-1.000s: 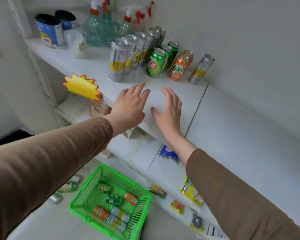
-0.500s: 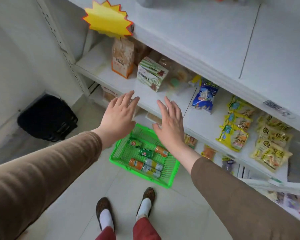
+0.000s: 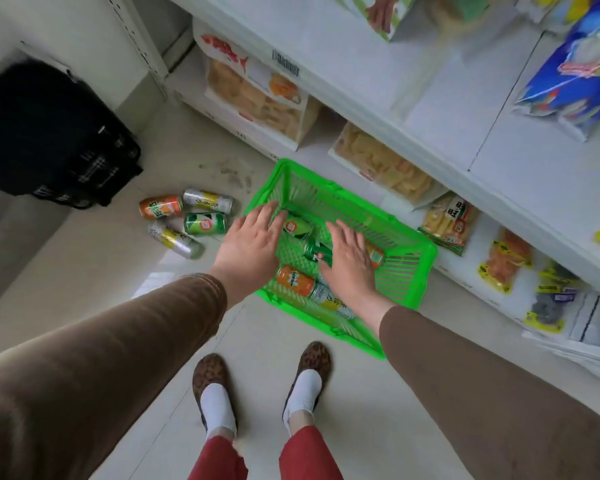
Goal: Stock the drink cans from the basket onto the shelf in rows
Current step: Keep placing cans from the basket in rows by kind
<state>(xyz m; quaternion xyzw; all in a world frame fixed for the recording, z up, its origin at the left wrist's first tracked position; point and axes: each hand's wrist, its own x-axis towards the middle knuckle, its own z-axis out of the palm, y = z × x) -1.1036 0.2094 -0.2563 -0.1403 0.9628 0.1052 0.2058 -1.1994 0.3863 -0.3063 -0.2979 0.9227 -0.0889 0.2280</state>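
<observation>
I had dropped from the shelf to the green plastic basket (image 3: 400, 271) on the floor. My left hand (image 3: 248, 249) and right hand (image 3: 349, 261), both spread and empty, hovered apart over the drink cans lying in it, near the green can (image 3: 297, 227). Next grab, I judged, more stocking ahead.

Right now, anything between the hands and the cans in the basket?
Nothing visible. Both hands hang open over the open-topped green basket; the left hand is beside the green can, and the right hand partly covers the dark green can.
</observation>
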